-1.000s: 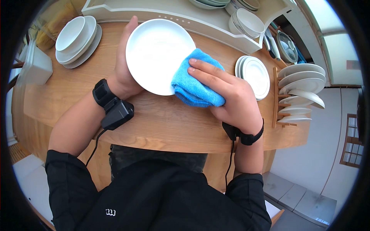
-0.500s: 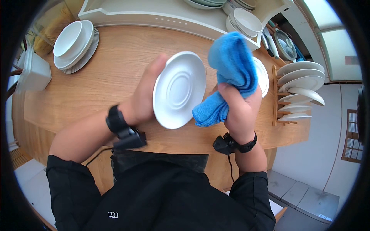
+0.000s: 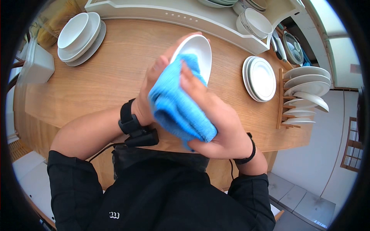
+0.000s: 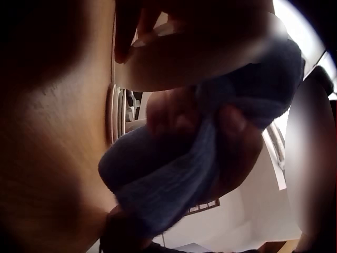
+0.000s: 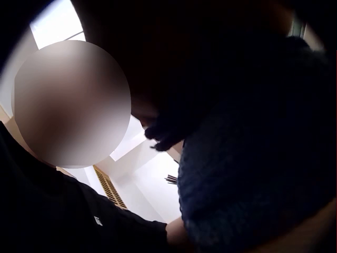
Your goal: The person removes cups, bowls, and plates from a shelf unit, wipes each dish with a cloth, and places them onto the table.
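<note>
A white plate (image 3: 203, 52), tilted on edge above the table, is held from behind by the left hand (image 3: 148, 92), whose fingertips show past its top rim. The right hand (image 3: 219, 119) grips a folded blue cloth (image 3: 173, 100) and presses it against the plate's face, covering the lower part. In the left wrist view the cloth (image 4: 168, 174) looks dark, bunched in the right hand's fingers below the plate (image 4: 174, 60). Dark cloth (image 5: 253, 147) fills much of the right wrist view.
Stacked plates (image 3: 263, 79) lie on the table (image 3: 127, 46) to the right, beside a wooden rack of upright plates (image 3: 308, 86). A bowl (image 3: 73, 30) on plates stands back left, near a translucent container (image 3: 40, 65). A white shelf (image 3: 154, 11) with bowls spans the back.
The plate has turned and tilted, its other side meeting the cloth now. The right hand lifted the cloth away, regripped it and brought it back left onto the plate.
</note>
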`<state>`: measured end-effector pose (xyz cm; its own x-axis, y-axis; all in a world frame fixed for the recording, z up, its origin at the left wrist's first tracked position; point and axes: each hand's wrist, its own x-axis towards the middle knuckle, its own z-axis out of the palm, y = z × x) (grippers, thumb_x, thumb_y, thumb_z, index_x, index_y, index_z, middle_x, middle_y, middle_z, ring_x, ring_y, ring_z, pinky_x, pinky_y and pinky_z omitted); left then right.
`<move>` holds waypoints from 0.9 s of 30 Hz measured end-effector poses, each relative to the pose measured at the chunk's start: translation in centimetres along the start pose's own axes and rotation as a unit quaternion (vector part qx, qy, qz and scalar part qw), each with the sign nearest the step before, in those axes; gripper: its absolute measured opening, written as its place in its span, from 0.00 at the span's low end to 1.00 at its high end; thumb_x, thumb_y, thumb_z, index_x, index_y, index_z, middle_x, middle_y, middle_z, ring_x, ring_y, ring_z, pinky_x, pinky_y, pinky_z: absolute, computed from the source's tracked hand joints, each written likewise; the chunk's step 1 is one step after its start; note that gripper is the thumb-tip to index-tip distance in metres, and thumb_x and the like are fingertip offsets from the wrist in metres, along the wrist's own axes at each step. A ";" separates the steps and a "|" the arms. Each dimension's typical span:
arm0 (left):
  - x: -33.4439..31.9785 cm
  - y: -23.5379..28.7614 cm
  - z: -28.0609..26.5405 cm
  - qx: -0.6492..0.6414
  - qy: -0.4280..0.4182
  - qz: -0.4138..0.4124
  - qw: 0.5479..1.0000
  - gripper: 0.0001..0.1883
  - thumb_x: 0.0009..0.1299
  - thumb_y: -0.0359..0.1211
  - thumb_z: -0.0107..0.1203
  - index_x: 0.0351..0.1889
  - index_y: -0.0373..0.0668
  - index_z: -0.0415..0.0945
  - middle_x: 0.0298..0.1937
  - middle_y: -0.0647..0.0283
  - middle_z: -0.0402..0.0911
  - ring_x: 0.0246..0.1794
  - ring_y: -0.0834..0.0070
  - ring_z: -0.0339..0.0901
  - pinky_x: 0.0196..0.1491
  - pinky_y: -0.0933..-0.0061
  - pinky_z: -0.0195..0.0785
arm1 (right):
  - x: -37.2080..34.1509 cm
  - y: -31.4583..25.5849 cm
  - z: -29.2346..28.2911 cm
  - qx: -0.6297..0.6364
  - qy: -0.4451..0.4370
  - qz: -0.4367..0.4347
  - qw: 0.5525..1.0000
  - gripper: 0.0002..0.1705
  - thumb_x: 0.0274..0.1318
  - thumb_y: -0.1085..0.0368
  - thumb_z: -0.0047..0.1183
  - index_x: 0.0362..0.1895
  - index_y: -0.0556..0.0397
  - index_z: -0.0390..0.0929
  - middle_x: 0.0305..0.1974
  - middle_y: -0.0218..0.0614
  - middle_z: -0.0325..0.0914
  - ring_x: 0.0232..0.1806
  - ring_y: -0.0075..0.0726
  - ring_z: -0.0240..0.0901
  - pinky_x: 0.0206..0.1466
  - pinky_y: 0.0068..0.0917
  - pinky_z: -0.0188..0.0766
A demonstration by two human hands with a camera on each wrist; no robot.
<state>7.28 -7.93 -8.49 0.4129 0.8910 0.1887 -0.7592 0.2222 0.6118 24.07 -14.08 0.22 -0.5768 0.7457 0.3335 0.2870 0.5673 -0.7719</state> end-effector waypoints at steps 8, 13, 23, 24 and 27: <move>0.8 4.2 -0.9 -0.010 0.090 -0.072 0.993 0.37 0.87 0.63 0.35 0.66 0.40 0.78 0.57 0.55 0.86 0.54 0.68 0.85 0.61 0.65 0.81 | -0.3 -0.9 -2.3 -0.160 -0.066 0.079 0.982 0.34 0.52 0.74 0.69 0.67 0.44 0.86 0.70 0.39 0.83 0.63 0.54 0.85 0.61 0.39 0.84; 2.0 4.9 -1.8 -0.079 0.091 -0.159 0.980 0.38 0.87 0.65 0.36 0.69 0.43 0.78 0.63 0.56 0.86 0.61 0.65 0.85 0.65 0.63 0.80 | -0.3 1.2 -4.3 -0.321 -0.029 0.031 0.946 0.29 0.52 0.70 0.70 0.62 0.42 0.89 0.66 0.34 0.86 0.50 0.44 0.89 0.52 0.37 0.86; 2.4 4.6 -4.5 -0.240 0.020 -0.306 0.921 0.49 0.80 0.71 0.45 0.75 0.33 0.73 0.70 0.43 0.82 0.66 0.48 0.84 0.66 0.49 0.82 | -0.2 5.1 -5.3 -0.344 0.096 -0.060 0.932 0.33 0.51 0.69 0.72 0.65 0.43 0.88 0.69 0.37 0.84 0.45 0.42 0.89 0.46 0.34 0.85; 2.3 4.4 -5.1 -0.259 -0.010 -0.315 0.913 0.49 0.80 0.72 0.45 0.76 0.34 0.72 0.71 0.42 0.82 0.66 0.49 0.84 0.67 0.49 0.81 | -0.2 5.5 -5.1 -0.318 0.112 -0.064 0.939 0.33 0.50 0.69 0.72 0.65 0.43 0.87 0.70 0.38 0.83 0.45 0.43 0.89 0.45 0.35 0.86; 2.0 4.8 -3.4 -0.192 0.049 -0.327 0.924 0.47 0.81 0.72 0.43 0.73 0.36 0.75 0.66 0.48 0.86 0.61 0.55 0.87 0.64 0.56 0.84 | -0.4 6.1 -4.6 -0.345 0.116 -0.089 0.927 0.34 0.51 0.68 0.69 0.66 0.37 0.86 0.70 0.31 0.82 0.42 0.39 0.88 0.41 0.32 0.84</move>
<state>2.72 -3.76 -7.81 0.8132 0.5439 -0.2072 -0.4935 0.8331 0.2497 29.61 -9.26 -2.14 -0.5041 0.6291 0.5917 0.6705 0.7169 -0.1909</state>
